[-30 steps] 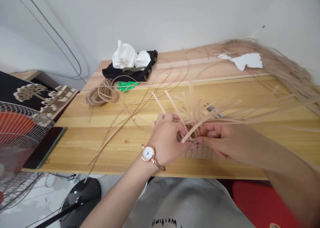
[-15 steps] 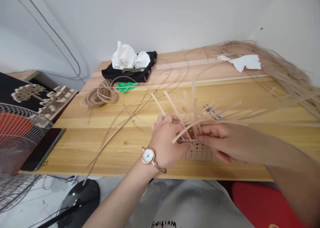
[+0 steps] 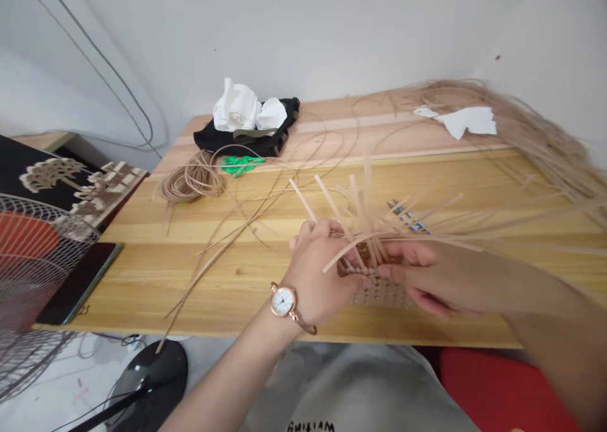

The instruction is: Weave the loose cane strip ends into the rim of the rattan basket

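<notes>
In the head view, the small woven basket (image 3: 382,291) sat near the front edge of the table (image 3: 156,286), between the two hands. The left hand (image 3: 320,261) was curled round its left side, thumb at the front rim; the right hand (image 3: 429,277) gripped its right end, thumb against the rim. Both kept those holds from a second earlier. The free end of a long strip (image 3: 339,252) had shifted left, from the gap between the hands to over the left hand. More of the blue-marked tool (image 3: 408,217) showed beyond the basket.
</notes>
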The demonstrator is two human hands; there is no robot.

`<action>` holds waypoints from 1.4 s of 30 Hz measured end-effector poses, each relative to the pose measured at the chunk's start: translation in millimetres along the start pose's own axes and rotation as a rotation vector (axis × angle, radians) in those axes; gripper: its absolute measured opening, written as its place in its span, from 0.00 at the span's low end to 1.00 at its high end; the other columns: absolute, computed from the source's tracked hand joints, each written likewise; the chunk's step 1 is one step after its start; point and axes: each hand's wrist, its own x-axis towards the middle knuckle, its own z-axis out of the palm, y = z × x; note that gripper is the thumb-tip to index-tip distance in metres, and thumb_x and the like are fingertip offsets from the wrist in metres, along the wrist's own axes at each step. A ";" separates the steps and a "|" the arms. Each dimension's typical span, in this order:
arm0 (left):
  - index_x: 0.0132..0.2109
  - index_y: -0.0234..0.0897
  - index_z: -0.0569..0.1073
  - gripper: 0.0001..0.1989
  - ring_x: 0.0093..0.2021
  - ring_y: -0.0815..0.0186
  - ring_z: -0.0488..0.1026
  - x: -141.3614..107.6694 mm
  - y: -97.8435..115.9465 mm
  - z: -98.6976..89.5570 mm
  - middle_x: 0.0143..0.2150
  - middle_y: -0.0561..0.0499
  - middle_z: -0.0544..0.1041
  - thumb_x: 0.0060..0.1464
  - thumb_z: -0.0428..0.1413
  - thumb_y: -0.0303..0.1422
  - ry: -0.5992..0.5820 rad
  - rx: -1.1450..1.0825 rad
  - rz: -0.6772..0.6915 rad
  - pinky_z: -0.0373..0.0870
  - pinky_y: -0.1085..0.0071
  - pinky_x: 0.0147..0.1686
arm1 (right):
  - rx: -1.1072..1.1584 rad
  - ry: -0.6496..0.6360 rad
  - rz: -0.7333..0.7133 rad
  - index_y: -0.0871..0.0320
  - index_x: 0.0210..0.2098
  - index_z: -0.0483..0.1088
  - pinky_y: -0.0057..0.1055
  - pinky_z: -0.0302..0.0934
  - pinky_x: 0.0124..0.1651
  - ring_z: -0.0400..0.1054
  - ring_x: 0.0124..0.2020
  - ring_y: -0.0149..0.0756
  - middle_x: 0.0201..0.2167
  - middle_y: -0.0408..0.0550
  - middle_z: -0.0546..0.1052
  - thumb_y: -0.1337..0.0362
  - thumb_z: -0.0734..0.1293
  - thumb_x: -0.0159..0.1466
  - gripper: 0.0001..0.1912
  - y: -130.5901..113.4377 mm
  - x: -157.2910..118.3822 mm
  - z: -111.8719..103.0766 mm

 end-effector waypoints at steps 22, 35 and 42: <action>0.26 0.41 0.74 0.03 0.47 0.57 0.62 -0.3 -3.2 3.2 0.44 0.52 0.68 0.41 0.61 0.32 0.036 -0.014 0.031 0.58 0.57 0.47 | 0.085 0.164 0.049 0.59 0.41 0.61 0.17 0.45 0.11 0.50 0.07 0.23 0.07 0.32 0.61 0.64 0.56 0.62 0.09 -13.3 -1.2 24.8; 0.30 0.43 0.74 0.04 0.47 0.58 0.61 -4.6 -2.6 0.7 0.46 0.53 0.67 0.44 0.57 0.30 -0.003 -0.004 0.026 0.57 0.58 0.49 | 0.050 0.355 -0.006 0.59 0.35 0.60 0.20 0.48 0.14 0.55 0.09 0.25 0.08 0.34 0.62 0.67 0.56 0.62 0.04 -6.0 2.1 39.0; 0.42 0.52 0.73 0.12 0.47 0.57 0.60 -30.5 0.9 3.1 0.48 0.52 0.66 0.52 0.52 0.30 0.018 0.081 0.104 0.60 0.57 0.44 | -0.001 0.377 -0.068 0.59 0.43 0.64 0.23 0.51 0.18 0.61 0.13 0.29 0.12 0.38 0.66 0.67 0.57 0.62 0.11 10.4 -5.1 46.8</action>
